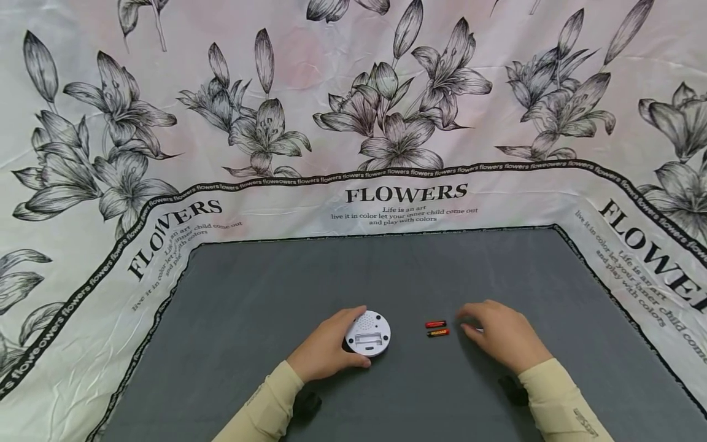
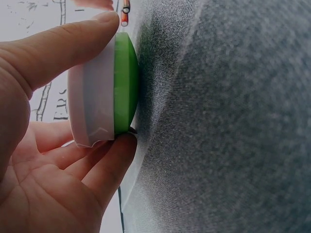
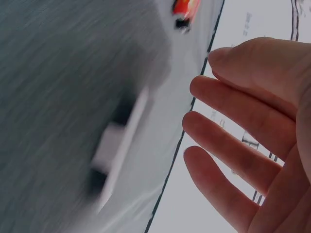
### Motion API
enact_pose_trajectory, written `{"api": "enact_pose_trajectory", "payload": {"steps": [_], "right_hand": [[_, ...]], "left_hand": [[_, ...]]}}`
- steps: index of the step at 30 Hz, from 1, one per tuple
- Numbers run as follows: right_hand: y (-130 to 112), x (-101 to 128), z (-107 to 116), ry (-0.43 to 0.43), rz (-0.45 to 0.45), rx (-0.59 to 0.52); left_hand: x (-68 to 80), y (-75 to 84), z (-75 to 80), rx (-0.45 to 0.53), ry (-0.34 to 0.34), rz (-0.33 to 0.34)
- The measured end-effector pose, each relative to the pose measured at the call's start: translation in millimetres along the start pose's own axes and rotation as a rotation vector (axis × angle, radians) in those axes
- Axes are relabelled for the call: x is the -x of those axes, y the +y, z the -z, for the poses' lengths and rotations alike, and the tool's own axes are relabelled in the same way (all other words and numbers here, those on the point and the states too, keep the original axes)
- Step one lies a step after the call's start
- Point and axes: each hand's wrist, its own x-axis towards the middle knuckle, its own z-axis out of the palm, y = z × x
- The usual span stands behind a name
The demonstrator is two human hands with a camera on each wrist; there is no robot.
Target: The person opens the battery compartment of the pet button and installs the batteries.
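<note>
**Grey mat: hands, round device, two cells**

White-and-green round device (image 1: pixel 367 334) on grey mat (image 1: pixel 386 276), pinched by left hand (image 1: pixel 323 354); right hand (image 1: pixel 502 334) relaxed, fingers straight over small white cover (image 3: pixel 119 141) (blurred); batteries (image 1: pixel 437 328) between, label unreadable; cloth (image 1: pixel 407 193) reads "FLOWERS".

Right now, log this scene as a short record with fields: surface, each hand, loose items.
surface: grey mat on a flowered cloth
left hand: grips a round white device, green underside on the mat, open battery bay facing up
right hand: fingers relaxed, holding nothing, just right of the batteries
batteries: two, red and black, lying side by side on the mat between the hands
small white piece: lies on the mat under the right hand, too blurred to identify
</note>
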Motion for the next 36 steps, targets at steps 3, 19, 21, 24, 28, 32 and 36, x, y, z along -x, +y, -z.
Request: {"api": "enact_pose_trajectory", "payload": {"steps": [3, 19, 21, 24, 28, 32, 36], "right_hand": [[-12, -12, -4, 0.01, 0.035, -0.004], [-30, -34, -30, -0.036, 0.108, -0.002], [-32, -36, -32, -0.035, 0.113, 0.003], [-36, -37, -34, -0.024, 0.111, 0.012], [-46, -38, -36, 0.02, 0.129, 0.016], [-67, -40, -33, 0.091, 0.194, 0.014], [-92, -44, -28, 0.127, 0.263, 0.002]], "left_hand": [[0.3, 0.1, 0.3, -0.003, 0.0, 0.01], [-1.9, -0.2, 1.9, -0.028, -0.002, 0.015], [-1.5, -0.7, 2.6, -0.027, 0.002, 0.013], [-1.0, -0.1, 2.5, -0.027, 0.003, 0.01], [-0.7, 0.0, 2.2, -0.025, -0.001, 0.017], [-1.1, 0.9, 3.4, -0.027, 0.006, 0.016], [-1.4, 1.5, 4.6, -0.025, 0.006, 0.018]]}}
